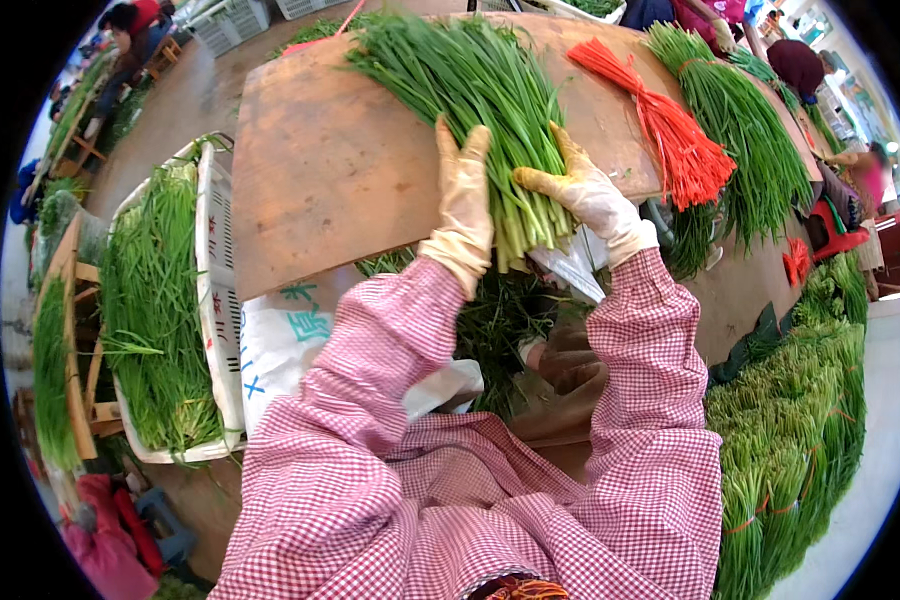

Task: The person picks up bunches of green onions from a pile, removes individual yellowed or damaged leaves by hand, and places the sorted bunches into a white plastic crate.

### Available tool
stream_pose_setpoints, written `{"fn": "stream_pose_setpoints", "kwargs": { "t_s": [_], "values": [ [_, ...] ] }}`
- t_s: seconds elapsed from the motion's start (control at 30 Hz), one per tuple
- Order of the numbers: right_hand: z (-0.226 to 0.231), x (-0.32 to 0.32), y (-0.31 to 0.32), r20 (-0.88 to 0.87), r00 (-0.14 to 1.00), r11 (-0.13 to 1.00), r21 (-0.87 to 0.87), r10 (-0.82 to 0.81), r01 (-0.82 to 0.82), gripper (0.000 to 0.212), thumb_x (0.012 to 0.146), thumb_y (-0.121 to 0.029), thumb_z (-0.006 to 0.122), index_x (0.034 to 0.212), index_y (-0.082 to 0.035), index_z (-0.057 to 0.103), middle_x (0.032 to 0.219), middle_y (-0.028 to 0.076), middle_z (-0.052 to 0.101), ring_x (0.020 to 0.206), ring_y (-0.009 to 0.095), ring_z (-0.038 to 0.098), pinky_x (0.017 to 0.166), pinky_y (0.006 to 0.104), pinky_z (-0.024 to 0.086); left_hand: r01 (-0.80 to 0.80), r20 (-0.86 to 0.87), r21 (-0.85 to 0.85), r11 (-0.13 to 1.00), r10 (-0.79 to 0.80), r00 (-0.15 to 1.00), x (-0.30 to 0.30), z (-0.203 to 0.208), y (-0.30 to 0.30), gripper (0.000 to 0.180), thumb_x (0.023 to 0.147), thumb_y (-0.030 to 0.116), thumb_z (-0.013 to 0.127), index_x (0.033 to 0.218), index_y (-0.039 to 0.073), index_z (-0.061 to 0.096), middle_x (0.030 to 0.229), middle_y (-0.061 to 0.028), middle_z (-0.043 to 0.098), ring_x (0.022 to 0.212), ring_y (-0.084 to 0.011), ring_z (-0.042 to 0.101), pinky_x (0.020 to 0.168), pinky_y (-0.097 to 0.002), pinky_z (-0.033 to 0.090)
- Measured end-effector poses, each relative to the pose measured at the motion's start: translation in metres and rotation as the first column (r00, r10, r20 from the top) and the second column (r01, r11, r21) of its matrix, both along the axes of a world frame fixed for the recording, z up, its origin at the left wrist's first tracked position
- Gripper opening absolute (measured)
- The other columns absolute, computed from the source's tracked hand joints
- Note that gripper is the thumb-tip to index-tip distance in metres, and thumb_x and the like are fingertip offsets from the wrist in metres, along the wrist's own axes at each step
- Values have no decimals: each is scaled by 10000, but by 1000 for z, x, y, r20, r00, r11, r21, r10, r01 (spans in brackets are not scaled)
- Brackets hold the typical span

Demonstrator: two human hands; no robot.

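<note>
A thick bunch of garlic chives [490,95] lies on the wooden board, leaves pointing away from me and pale stem ends at the board's near edge. My left hand [463,205], in a cream glove, presses its left side near the stems. From the right, my right hand [595,200], gloved the same way, grips the stems with its thumb across them. The fingers under the bunch are hidden. Red ties [660,125], bundled in the middle, lie on the board to the right of my right hand.
The wooden board [320,160] tilts slightly in view. Another bunch of chives [735,125] hangs over its right edge. On the left stands a white crate [216,290] full of chives. Many tied bundles [790,450] stand at the lower right. Other people work farther off.
</note>
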State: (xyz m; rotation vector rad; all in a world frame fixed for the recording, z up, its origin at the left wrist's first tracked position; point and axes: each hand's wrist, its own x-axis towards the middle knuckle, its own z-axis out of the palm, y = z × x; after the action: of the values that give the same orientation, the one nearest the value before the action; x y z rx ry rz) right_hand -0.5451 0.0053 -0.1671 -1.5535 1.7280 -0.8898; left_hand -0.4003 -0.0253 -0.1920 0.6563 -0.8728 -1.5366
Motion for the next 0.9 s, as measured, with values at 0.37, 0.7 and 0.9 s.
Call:
{"fn": "stream_pose_setpoints", "kwargs": {
  "t_s": [0.37, 0.7, 0.9],
  "values": [
    [5, -9, -2, -137, 989, 994, 91, -53, 66, 1015, 670, -723, 494, 1351, -12, 248, 1330, 222, 354, 1232, 322, 354, 1007, 342, 280, 118, -99, 249, 961, -96, 990, 85, 11, -1, 480, 911, 299, 429, 1311, 51, 332, 1395, -91, 233, 1313, -249, 170, 1070, -376, 109],
    [34, 9, 34, -291, 937, 974, -172, -195, 150, 928, 704, -700, 493, 1301, -3, 354, 1309, 236, 374, 1234, 325, 347, 1026, 356, 239, -34, 143, 103, 994, 19, 989, 51, -39, -71, 700, 825, 186, 518, 1397, 93, 125, 1371, -176, 284, 1283, -275, 239, 1053, -340, 158],
    [41, 82, 112, 405, 902, 953, -303, 148, -20, 293, 826, -241, 590, 1049, -51, 587, 1008, 145, 605, 902, 287, 588, 788, 355, 465, -113, 51, 190, 975, 105, 993, 33, 3, -62, 648, 815, 168, 520, 1381, 139, 206, 1345, -192, 324, 1220, -309, 315, 988, -404, 263]
  ]
}}
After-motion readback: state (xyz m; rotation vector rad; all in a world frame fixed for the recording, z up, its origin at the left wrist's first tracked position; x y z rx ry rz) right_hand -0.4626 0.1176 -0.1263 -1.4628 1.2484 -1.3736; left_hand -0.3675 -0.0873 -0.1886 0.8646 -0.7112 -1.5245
